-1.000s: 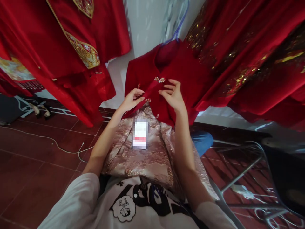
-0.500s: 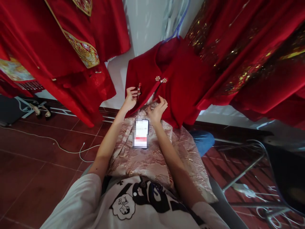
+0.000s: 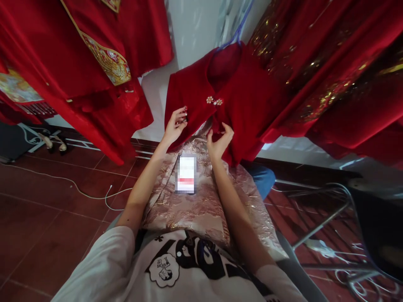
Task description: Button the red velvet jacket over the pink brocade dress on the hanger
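A short red jacket (image 3: 252, 92) hangs from a blue hanger in front of me, with a beaded flower clasp (image 3: 214, 101) joining its front edges. At the jacket's left front, my left hand (image 3: 176, 124) has its fingers bent around a small beaded ornament (image 3: 185, 112), mostly hidden by the fingertips. My right hand (image 3: 221, 140) is at the front edge below the clasp, thumb and fingers curled in on the red cloth. Across my lap lies shiny pink brocade fabric (image 3: 195, 214), with a lit phone (image 3: 187, 174) on top.
Red embroidered garments (image 3: 94, 54) hang at the left, and more with gold sequins (image 3: 327, 92) hang at the right. A metal-framed chair (image 3: 330, 222) stands at the lower right. A white cable (image 3: 82, 195) and a pair of shoes (image 3: 53, 142) are on the tiled floor.
My right hand has moved right and slightly up, carrying the jacket's front edge with it. My left hand has shifted slightly up over the ornament.
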The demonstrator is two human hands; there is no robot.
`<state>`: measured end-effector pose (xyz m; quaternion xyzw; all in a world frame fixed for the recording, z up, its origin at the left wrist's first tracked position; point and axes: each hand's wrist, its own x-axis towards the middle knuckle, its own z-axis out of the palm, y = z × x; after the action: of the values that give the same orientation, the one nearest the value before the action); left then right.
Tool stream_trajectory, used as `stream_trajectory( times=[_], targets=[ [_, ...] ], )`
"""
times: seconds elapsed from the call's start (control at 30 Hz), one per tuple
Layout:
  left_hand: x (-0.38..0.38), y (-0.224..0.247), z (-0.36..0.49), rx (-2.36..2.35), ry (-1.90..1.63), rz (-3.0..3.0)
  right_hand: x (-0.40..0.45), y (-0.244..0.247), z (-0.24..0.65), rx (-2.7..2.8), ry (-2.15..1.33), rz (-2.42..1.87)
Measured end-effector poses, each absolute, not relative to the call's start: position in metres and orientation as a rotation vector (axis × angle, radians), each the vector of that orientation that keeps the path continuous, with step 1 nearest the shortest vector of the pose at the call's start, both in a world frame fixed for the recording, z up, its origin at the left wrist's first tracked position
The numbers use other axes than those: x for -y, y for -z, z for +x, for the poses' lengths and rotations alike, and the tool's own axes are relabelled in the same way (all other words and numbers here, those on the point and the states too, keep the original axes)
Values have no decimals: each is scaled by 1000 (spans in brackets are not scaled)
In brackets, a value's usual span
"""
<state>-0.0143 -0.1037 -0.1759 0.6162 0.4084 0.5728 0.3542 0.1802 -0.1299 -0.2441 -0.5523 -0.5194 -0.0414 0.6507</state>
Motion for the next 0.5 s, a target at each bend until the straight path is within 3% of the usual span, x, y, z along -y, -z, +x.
stream_trajectory(
  times=[0.23,0.5],
  targets=[
    [102,172,-17,-999,-1454,1582,117,238,172,1095,27,-1345],
    [98,180,-19,-869,-1448,1572,126,204,223,1113,-248,-1003]
  ],
)
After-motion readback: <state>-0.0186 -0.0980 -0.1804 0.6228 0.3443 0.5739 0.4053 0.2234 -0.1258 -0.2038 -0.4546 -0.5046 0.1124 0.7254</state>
